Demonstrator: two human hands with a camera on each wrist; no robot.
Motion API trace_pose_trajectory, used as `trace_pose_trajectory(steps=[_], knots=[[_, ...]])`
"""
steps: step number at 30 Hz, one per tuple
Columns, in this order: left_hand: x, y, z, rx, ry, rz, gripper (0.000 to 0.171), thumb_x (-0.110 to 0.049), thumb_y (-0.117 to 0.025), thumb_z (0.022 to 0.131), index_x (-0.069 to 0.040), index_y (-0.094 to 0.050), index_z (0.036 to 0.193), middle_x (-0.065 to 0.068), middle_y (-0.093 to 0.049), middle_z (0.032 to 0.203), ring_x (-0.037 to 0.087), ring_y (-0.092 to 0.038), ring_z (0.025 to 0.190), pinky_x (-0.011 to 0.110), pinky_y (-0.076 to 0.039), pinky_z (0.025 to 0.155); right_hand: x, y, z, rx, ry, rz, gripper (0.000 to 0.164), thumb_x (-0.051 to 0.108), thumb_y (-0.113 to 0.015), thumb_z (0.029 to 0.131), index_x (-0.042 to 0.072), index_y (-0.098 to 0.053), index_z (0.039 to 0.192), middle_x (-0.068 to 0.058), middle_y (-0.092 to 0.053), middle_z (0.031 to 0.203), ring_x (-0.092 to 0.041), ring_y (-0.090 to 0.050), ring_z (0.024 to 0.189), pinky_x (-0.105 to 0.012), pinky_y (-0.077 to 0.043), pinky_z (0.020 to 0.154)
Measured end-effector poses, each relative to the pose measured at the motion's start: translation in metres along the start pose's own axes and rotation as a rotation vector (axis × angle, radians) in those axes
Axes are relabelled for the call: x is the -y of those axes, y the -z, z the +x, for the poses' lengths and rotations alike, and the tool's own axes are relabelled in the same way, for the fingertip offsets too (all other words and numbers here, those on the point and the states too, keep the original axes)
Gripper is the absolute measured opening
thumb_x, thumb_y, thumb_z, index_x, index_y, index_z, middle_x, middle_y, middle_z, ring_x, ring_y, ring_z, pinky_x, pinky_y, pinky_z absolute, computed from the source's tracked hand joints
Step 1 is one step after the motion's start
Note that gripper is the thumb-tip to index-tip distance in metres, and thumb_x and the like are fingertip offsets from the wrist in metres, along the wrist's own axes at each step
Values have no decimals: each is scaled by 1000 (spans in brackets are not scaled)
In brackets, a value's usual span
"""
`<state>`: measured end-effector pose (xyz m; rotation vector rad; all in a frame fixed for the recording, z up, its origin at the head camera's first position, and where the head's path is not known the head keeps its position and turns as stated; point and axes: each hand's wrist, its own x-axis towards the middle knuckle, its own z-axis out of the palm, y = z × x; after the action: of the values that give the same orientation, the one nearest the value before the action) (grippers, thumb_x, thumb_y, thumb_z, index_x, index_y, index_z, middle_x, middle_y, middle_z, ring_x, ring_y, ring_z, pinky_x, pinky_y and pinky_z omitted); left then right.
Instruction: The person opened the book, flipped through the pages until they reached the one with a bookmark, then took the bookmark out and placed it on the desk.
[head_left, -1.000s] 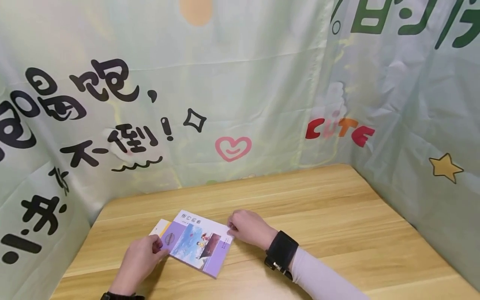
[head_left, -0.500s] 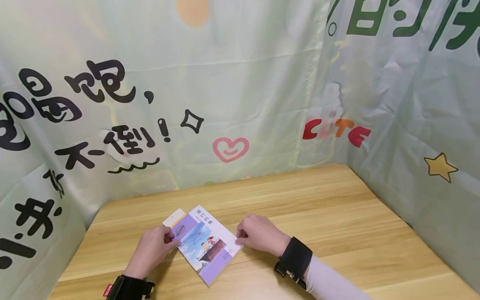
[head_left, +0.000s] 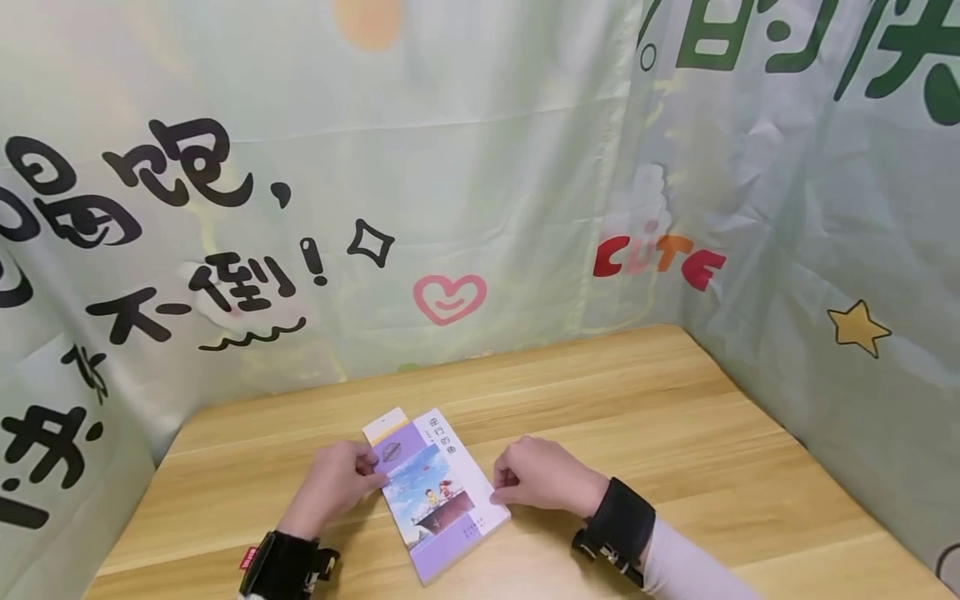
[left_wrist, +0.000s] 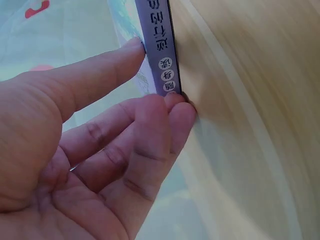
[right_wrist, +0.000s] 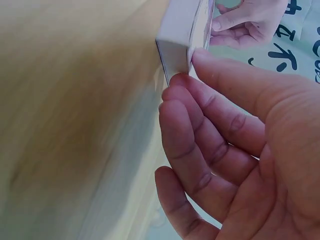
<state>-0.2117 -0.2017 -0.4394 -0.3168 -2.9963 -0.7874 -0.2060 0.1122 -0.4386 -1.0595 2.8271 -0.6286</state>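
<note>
A purple and white book (head_left: 442, 492) with an illustrated cover is held between both hands, just over the table. My left hand (head_left: 337, 483) pinches its left side. In the left wrist view the thumb (left_wrist: 100, 75) lies on the cover side, fingertips at the purple spine (left_wrist: 162, 55). At the right edge my right hand (head_left: 551, 475) pinches a corner. The right wrist view has the thumb (right_wrist: 225, 75) on one face of the book (right_wrist: 177, 30) and fingers curled at the other. A white and yellow piece (head_left: 385, 425) sticks out at the upper left; whether it is separate I cannot tell.
A wooden table (head_left: 637, 400) lies beneath the hands. Pale printed curtains (head_left: 487, 192) stand along its back and sides. Both wrists wear black bands; the right one (head_left: 618, 529) is near the table's front.
The book has turned clockwise and shifted right, with both hands still pinching it. My left hand has moved right and a little up; my right hand has moved right and slightly down.
</note>
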Motion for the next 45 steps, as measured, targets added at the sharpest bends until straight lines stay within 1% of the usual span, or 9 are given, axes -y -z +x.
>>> trace_pose_trajectory(steps=[5,8,12,21,25,28,35,40,45], knots=[[-15,-12,7,47,-53,-81,19,-15,-82,72,-7,-69,84,-5,-61,71,9,-56,63,23,-49,54,-9,3,-12,7,-15,12,22,35,-74,81,29,-61,65,19,-50,59,0,-45,52,-19,-40,51],[-25,-18,10,51,-82,-89,17,-14,-81,73,-8,-68,83,-6,-59,70,9,-54,61,23,-47,52,-12,6,-20,20,-25,21,25,37,-74,81,28,-59,63,18,-48,56,0,-42,50,-19,-37,49],[-36,-25,14,53,-124,-89,18,-14,-81,74,-7,-69,85,-7,-59,69,9,-53,61,23,-47,53,-14,11,-33,32,-35,28,27,37,-74,81,28,-57,62,18,-46,54,1,-39,49,-19,-34,49],[-57,-32,19,64,-138,-120,23,-12,-81,74,-4,-70,92,-5,-60,72,8,-56,63,21,-49,54,-19,19,-49,76,-22,101,29,34,-75,81,25,-55,62,18,-39,53,2,-35,48,-17,-29,49],[-65,-38,19,71,-172,-137,25,-12,-79,76,-2,-70,97,-3,-62,75,8,-57,65,21,-50,55,-21,23,-54,91,-22,111,31,33,-77,79,24,-53,60,18,-37,52,3,-34,48,-16,-29,48],[-68,-43,18,60,-190,-137,24,-13,-80,76,-4,-70,96,-3,-63,76,7,-58,67,21,-50,58,-23,24,-57,106,-29,121,31,33,-76,79,24,-53,61,17,-37,53,2,-33,47,-16,-28,48],[-68,-47,9,17,-205,-113,24,-14,-80,75,-9,-70,97,0,-65,84,5,-57,67,21,-50,58,-24,26,-57,119,-35,172,29,30,-76,81,22,-56,63,15,-37,53,2,-33,47,-16,-28,48],[-73,-46,-4,43,-229,-110,27,-13,-80,74,-7,-70,98,-2,-62,79,5,-53,63,21,-47,54,-24,24,-57,129,-36,170,28,30,-76,81,22,-56,64,16,-39,53,2,-34,47,-15,-29,48],[-78,-49,-15,79,-271,-118,21,-14,-79,76,-8,-70,95,-9,-56,69,3,-52,60,20,-47,53,-24,24,-60,130,-47,182,27,31,-75,82,22,-56,65,16,-40,54,2,-34,47,-16,-29,47]])
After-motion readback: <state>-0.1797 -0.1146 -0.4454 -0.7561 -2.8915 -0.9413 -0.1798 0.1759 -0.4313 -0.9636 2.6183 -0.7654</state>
